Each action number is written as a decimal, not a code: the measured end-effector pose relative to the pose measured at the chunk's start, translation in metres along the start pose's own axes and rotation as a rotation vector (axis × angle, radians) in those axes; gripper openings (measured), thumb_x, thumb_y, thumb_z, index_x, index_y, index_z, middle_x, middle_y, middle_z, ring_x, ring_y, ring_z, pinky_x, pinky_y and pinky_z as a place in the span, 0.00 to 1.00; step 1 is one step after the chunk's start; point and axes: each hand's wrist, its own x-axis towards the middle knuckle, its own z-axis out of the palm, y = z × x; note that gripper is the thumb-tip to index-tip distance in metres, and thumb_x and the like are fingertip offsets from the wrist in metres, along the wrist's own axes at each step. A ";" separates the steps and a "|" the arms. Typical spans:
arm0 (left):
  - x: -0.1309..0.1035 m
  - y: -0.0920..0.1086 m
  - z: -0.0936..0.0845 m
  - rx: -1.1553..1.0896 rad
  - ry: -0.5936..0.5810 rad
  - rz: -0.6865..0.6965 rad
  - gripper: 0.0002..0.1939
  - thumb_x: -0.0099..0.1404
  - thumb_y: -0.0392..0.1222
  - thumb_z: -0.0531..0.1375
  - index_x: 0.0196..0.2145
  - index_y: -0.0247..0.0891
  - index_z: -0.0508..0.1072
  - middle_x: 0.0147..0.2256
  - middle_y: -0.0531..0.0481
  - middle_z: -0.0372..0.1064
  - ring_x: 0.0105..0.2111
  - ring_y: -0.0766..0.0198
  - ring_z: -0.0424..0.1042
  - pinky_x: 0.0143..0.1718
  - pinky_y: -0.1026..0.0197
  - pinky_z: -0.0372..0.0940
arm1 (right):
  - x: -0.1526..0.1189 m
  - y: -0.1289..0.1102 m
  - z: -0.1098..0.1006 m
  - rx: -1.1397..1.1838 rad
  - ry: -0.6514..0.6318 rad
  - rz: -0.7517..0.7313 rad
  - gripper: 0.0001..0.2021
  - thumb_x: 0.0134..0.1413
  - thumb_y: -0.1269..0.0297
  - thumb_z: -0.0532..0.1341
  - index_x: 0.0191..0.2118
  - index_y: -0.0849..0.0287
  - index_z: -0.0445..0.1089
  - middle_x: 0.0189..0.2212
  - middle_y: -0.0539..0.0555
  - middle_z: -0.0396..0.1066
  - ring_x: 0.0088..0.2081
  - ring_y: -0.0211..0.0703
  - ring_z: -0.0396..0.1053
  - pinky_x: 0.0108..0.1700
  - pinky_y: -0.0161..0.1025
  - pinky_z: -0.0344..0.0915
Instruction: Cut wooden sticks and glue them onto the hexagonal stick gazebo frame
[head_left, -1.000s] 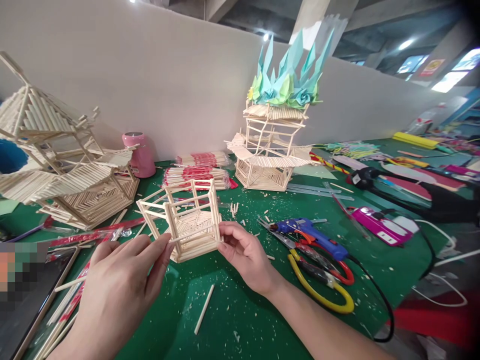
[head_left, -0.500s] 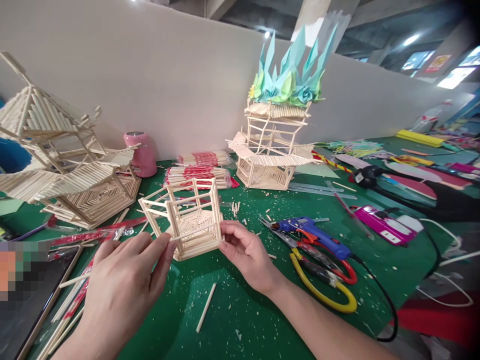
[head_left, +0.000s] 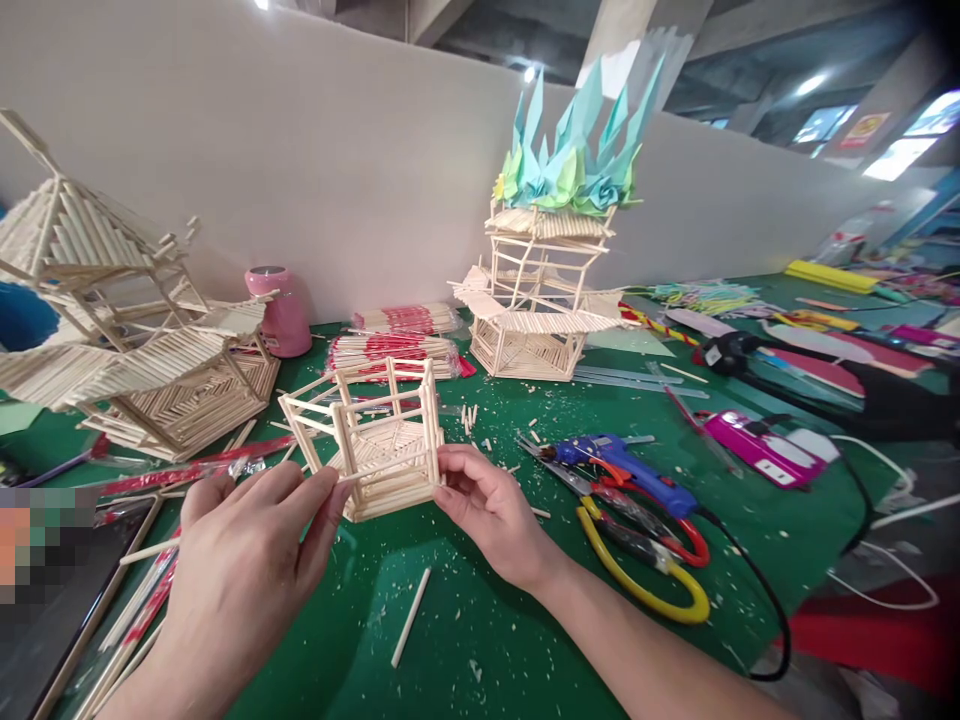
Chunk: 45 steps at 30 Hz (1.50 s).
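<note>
A small open frame of pale wooden sticks (head_left: 394, 490) with a slatted base is held slightly tilted over the green table. My left hand (head_left: 259, 565) pinches a thin stick at the frame's near left post, thumb and index finger together. Another stick (head_left: 150, 550) pokes out on the left side of that hand. On the right, my right hand (head_left: 491, 510) grips the frame's lower right corner between thumb and fingers. One loose stick (head_left: 410, 617) lies on the table below the frame.
Larger stick buildings stand at left (head_left: 150, 370) and behind (head_left: 529, 340). Bagged sticks (head_left: 394, 355) and a pink container (head_left: 281, 310) are at the back. At right lie a blue glue gun (head_left: 630, 470), yellow-handled cutters (head_left: 637, 590) and a magenta device (head_left: 765, 448).
The view has shifted very slightly. Both hands keep their hold on the frame and stick, with no clear movement between them.
</note>
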 end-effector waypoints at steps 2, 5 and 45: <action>0.001 0.001 -0.001 -0.007 0.006 0.009 0.21 0.68 0.44 0.45 0.26 0.39 0.73 0.18 0.52 0.63 0.18 0.59 0.66 0.30 0.53 0.54 | 0.000 0.001 0.000 0.008 -0.001 -0.001 0.12 0.53 0.56 0.60 0.41 0.56 0.69 0.42 0.55 0.64 0.40 0.41 0.66 0.44 0.40 0.66; 0.002 0.001 -0.002 -0.002 0.004 0.011 0.19 0.67 0.44 0.46 0.27 0.39 0.74 0.18 0.52 0.63 0.18 0.60 0.65 0.30 0.54 0.53 | 0.000 0.001 0.000 0.013 -0.005 0.000 0.12 0.53 0.56 0.60 0.41 0.56 0.69 0.42 0.55 0.64 0.41 0.41 0.66 0.45 0.41 0.66; 0.000 0.001 0.000 0.052 -0.050 -0.046 0.19 0.67 0.44 0.47 0.26 0.39 0.74 0.18 0.54 0.61 0.20 0.59 0.64 0.29 0.57 0.48 | 0.001 0.002 -0.001 0.015 -0.030 -0.002 0.12 0.53 0.56 0.60 0.40 0.57 0.69 0.42 0.56 0.63 0.41 0.41 0.65 0.45 0.40 0.65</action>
